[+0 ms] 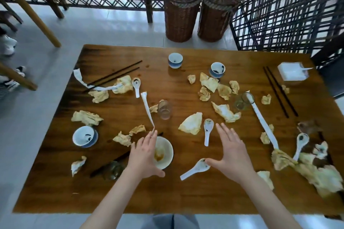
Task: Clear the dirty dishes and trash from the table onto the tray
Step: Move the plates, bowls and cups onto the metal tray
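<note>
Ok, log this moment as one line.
left hand: open by sauce-stained bowl | right hand: open above table | tray: unseen

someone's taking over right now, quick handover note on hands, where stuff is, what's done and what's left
Left hand: open, fingers over the sauce-stained white bowl, holding nothing.
Right hand: open, hovering between two white soup spoons.
No tray in view.
Done: nothing evident.
Left: everything on the wooden table, including blue-and-white cups, glasses, chopsticks, crumpled napkins and paper chopstick sleeves.
</note>
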A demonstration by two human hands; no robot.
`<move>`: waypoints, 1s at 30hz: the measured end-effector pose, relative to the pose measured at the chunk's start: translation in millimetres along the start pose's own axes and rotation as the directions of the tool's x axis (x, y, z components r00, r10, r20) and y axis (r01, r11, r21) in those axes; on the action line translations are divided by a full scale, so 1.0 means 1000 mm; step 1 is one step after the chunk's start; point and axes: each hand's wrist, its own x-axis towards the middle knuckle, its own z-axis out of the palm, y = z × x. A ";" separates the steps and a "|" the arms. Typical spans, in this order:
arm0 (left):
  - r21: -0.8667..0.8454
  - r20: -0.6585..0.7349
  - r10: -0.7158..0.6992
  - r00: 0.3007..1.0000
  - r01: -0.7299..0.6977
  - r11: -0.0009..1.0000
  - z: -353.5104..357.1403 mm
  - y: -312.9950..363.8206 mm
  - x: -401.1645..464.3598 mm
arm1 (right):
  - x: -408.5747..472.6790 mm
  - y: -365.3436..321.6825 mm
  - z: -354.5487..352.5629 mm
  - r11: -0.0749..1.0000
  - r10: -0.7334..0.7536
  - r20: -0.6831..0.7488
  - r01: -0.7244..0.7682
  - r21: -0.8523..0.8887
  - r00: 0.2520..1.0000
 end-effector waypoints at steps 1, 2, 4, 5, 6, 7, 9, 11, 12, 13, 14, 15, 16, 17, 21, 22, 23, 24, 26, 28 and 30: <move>0.005 0.009 0.009 1.000 -0.009 1.000 0.001 0.001 0.003 | -0.001 -0.001 -0.001 1.000 0.002 0.002 -0.002 -0.003 1.000; 0.009 0.015 0.019 1.000 -0.019 1.000 0.003 0.002 0.005 | -0.002 -0.002 -0.001 1.000 0.007 0.005 -0.007 -0.004 1.000; 0.007 0.015 0.035 0.999 -0.035 0.999 0.006 0.004 0.007 | -0.003 -0.003 -0.001 1.000 0.021 0.007 -0.021 0.005 1.000; 0.006 0.012 0.040 0.999 -0.040 0.999 0.007 0.004 0.008 | -0.004 -0.003 -0.001 1.000 0.028 0.007 -0.029 0.006 1.000; 0.006 0.009 0.046 0.999 -0.046 0.999 0.007 0.004 0.008 | -0.004 -0.002 0.000 0.999 0.034 0.006 -0.034 0.006 0.999; 0.008 0.005 0.053 0.999 -0.053 0.999 0.008 0.004 0.009 | -0.005 -0.002 0.000 0.999 0.037 0.006 -0.037 0.006 0.999; 0.010 -0.003 0.069 0.998 -0.069 0.998 0.008 0.004 0.008 | -0.006 -0.001 0.002 0.999 0.038 0.007 -0.038 0.013 0.999; 0.003 -0.016 0.084 0.996 -0.084 0.996 0.008 0.004 0.006 | -0.007 0.001 0.004 0.999 0.036 0.005 -0.037 0.019 0.999; -0.004 -0.023 0.090 0.996 -0.091 0.996 0.008 0.004 0.005 | -0.008 0.002 0.005 0.999 0.036 0.004 -0.036 0.024 0.999; -0.014 -0.031 0.094 0.995 -0.095 0.995 0.008 0.003 0.004 | -0.008 0.002 0.005 0.999 0.038 0.004 -0.038 0.031 0.999; -0.028 -0.042 0.096 0.994 -0.098 0.995 0.007 0.002 0.003 | -0.008 0.003 0.006 0.998 0.040 0.005 -0.040 0.039 0.999; -0.043 -0.058 0.099 0.993 -0.101 0.994 0.006 0.002 0.002 | -0.008 0.004 0.005 0.998 0.043 0.008 -0.043 0.048 0.999; -0.054 -0.076 0.104 0.992 -0.108 0.993 0.005 0.002 0.001 | -0.007 0.004 0.005 0.997 0.046 0.009 -0.047 0.059 0.999; -0.061 -0.091 0.114 0.989 -0.120 0.991 0.002 0.003 0.000 | -0.006 0.005 0.004 0.996 0.050 0.009 -0.051 0.069 0.999; -0.073 -0.131 0.184 0.974 -0.194 0.978 -0.016 0.015 0.000 | 0.001 0.003 0.000 0.991 0.050 0.008 -0.051 0.125 0.999; -0.071 -0.143 0.208 0.968 -0.220 0.973 -0.023 0.019 0.001 | 0.003 0.001 -0.002 0.990 0.043 0.014 -0.044 0.132 0.999; -0.071 -0.158 0.230 0.960 -0.243 0.967 -0.029 0.023 0.002 | 0.006 -0.002 -0.003 0.990 0.034 0.022 -0.037 0.139 0.999; -0.072 -0.174 0.249 0.953 -0.264 0.962 -0.035 0.026 0.003 | 0.009 -0.004 -0.004 0.988 0.025 0.031 -0.030 0.155 0.999; -0.072 -0.214 0.287 0.934 -0.308 0.949 -0.047 0.035 0.005 | 0.015 -0.008 -0.006 0.974 0.018 0.056 -0.030 0.223 0.998; -0.066 -0.239 0.317 0.918 -0.341 0.938 -0.055 0.042 0.008 | 0.021 -0.009 -0.008 0.946 0.030 0.101 -0.061 0.317 0.994; -0.064 -0.247 0.342 0.907 -0.367 0.928 -0.062 0.048 0.011 | 0.028 -0.006 -0.013 0.911 0.040 0.145 -0.095 0.401 0.989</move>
